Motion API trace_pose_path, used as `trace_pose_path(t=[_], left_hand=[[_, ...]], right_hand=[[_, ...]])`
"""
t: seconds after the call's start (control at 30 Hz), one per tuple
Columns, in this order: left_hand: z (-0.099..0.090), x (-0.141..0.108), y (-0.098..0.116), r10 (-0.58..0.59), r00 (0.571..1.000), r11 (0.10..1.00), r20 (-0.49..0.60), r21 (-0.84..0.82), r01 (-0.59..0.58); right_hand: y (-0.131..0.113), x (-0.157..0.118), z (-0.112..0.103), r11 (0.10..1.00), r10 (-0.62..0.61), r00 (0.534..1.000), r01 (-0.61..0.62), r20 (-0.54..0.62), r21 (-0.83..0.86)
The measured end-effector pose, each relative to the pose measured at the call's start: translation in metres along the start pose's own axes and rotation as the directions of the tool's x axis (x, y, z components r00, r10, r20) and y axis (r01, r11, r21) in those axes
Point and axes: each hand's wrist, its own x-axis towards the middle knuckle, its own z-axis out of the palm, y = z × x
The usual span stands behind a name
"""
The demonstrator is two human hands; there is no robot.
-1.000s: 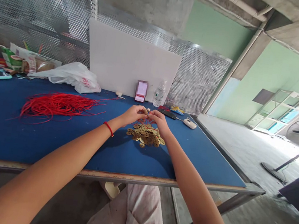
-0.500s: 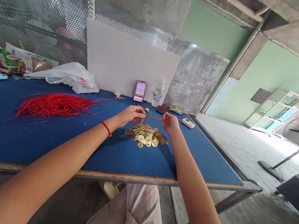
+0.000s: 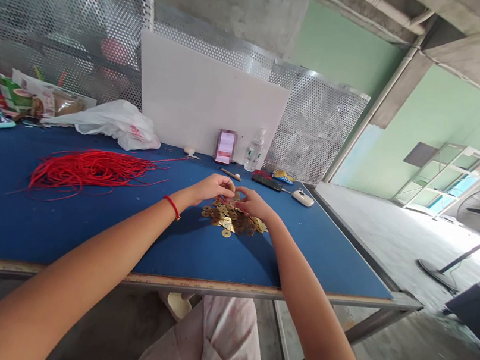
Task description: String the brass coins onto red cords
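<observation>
A pile of brass-coloured coins with holes (image 3: 228, 224) lies on the blue tabletop (image 3: 192, 257). Over its back edge, my left hand (image 3: 215, 189) is closed in a pinch; a coin and a bit of red cord show at its fingertips. My right hand (image 3: 252, 202) has its fingers bent right beside the left fingertips, above the coins. What the right fingers grip is too small to make out. A red cord bracelet (image 3: 171, 207) circles my left wrist. To the left lies a loose bundle of red cords (image 3: 88, 172).
Behind the hands stand a phone (image 3: 225, 146) and a clear bottle (image 3: 254, 149). A black object (image 3: 266, 182), a white device (image 3: 303, 198) and a blue-yellow packet (image 3: 283, 177) lie at the back right. A white plastic bag (image 3: 117, 122) sits at the back left.
My right hand has moved left, from holding a red cord stretched away from my left hand to right beside the left fingertips. The left hand has barely moved.
</observation>
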Motion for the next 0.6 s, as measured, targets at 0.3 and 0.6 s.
trace_pose_path(t=[0.3, 0.6], left_hand=[[0.0024, -0.0037, 0.0081, 0.008, 0.999, 1.000, 0.031, 0.026, -0.009], [-0.0007, -0.0004, 0.0039, -0.039, 0.999, 0.999, -0.015, 0.003, 0.039]], right_hand=[[0.0059, 0.0040, 0.0043, 0.987, -0.163, 0.984, 0.164, 0.067, -0.002], [-0.0014, 0.0032, -0.0023, 0.927, -0.135, 0.974, 0.059, -0.181, -0.372]])
